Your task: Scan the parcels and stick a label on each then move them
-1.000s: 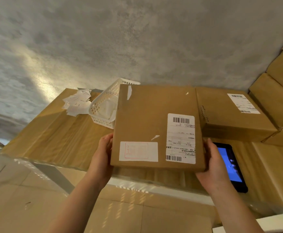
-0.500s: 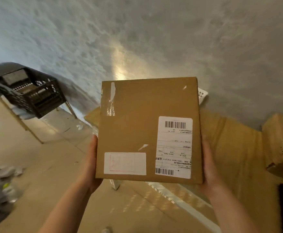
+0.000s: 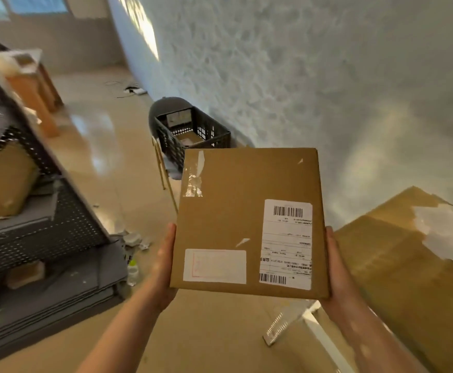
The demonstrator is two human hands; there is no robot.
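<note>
Parcel [image 3: 247, 219] up in both my hands, off the tabletop [image 3: 397, 254].

Head cam: my left hand [image 3: 163, 267] grips its left edge, right hand [image 3: 337, 267] its right edge, fingers underneath. Top face shows a barcode shipping label [image 3: 286, 243] at right, a white sticker [image 3: 214, 266] at bottom left. Black crate [image 3: 193, 135] sits beyond on a stool by the wall; dark perforated shelf [image 3: 31, 211] w/ boxes at left.

Flat brown cardboard parcel [image 3: 247, 222], two white labels, face-up in mid-air
</note>
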